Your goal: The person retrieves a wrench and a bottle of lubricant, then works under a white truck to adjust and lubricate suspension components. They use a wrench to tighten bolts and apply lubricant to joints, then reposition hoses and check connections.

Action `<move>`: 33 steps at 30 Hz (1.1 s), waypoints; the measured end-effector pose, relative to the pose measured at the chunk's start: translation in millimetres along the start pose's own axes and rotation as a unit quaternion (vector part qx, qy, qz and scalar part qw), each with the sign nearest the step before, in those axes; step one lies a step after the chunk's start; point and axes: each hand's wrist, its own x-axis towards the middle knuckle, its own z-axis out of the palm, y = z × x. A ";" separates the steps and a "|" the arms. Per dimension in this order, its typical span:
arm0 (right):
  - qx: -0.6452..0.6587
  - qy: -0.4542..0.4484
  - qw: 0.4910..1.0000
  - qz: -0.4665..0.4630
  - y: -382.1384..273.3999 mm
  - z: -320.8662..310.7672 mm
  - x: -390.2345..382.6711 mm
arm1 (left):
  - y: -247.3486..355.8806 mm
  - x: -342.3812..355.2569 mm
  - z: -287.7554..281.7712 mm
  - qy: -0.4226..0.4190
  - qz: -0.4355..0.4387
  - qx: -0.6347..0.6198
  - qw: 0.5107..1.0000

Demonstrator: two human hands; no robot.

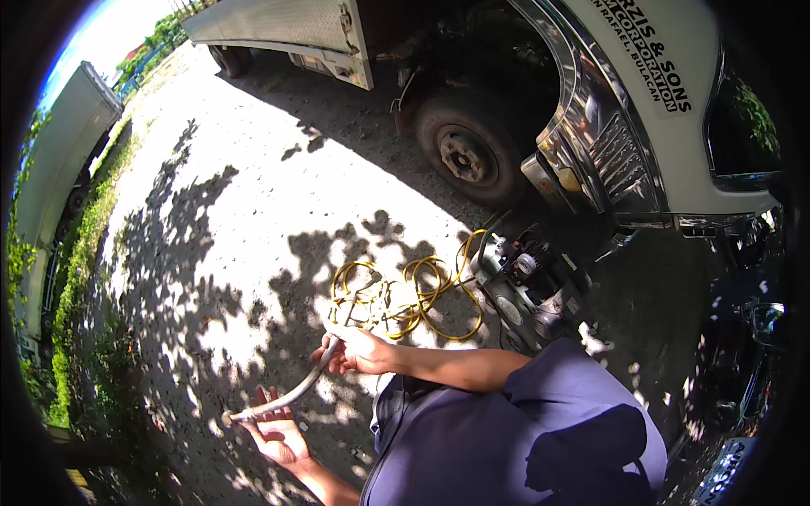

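My left hand (278, 438) is palm up at the lower middle, loosely holding the end of a short pale hose (297, 390), fingers somewhat spread around it; a small fitting (228, 419) sits at that end. Higher and to the right, my right hand (350, 347) is closed on the hose's other end, which curves up between the hands. Just beyond it, loops of thin yellow hose (432, 331) lie tangled on the sunlit ground beside a dark portable compressor (527, 295).
A white truck (629, 135) with a dusty front wheel (460, 156) and a side panel (278, 34) fills the top right. A pale trailer (59, 169) stands at the left beyond a weedy strip (93, 219). A dark vehicle (751, 371) is at the right edge.
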 end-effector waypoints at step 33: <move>0.126 0.473 0.766 -0.415 -623.8 -243.5 242.8 | -305.5 818.9 357.2 -0.122 -0.062 0.081 0.987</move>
